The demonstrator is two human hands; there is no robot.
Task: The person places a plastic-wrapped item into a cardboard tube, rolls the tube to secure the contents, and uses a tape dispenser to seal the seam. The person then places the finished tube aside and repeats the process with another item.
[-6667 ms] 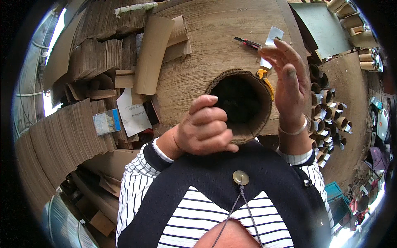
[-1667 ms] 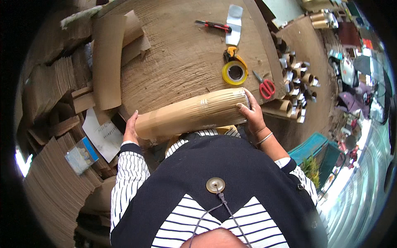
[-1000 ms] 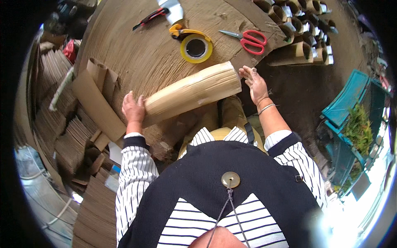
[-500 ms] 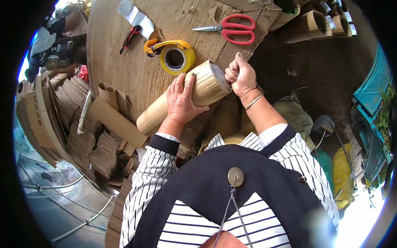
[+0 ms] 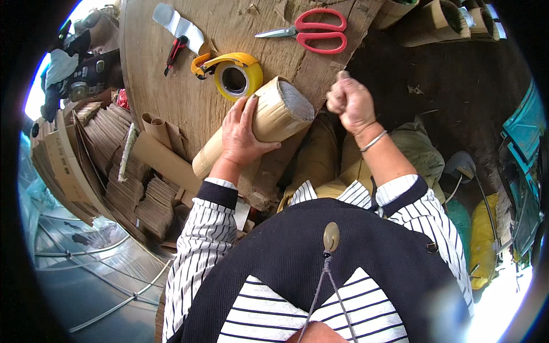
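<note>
A tan cardboard tube (image 5: 274,122) lies tilted on the near edge of the wooden table (image 5: 229,28), its upper right end filled with something whitish and glossy. My left hand (image 5: 239,127) is wrapped over the tube's middle, thumb on the near side. To the right of that filled end, apart from it, my right hand (image 5: 353,104) is closed in a fist, slightly blurred, with nothing showing in it. Just beyond the tube rests a roll of tape in a yellow dispenser (image 5: 253,67). Red-handled scissors (image 5: 322,41) lie farther back.
A red and black utility knife (image 5: 175,54) lies by a white strip (image 5: 183,27) at the back left. Stacked cardboard sheets (image 5: 108,134) fill the left side. More cardboard tubes (image 5: 433,24) stand at the far right. A yellow sack (image 5: 485,243) lies at the right.
My right fist has drawn away from the tube's filled end, to the right. My left hand keeps its hold on the tube. The whole view has shifted slightly.
</note>
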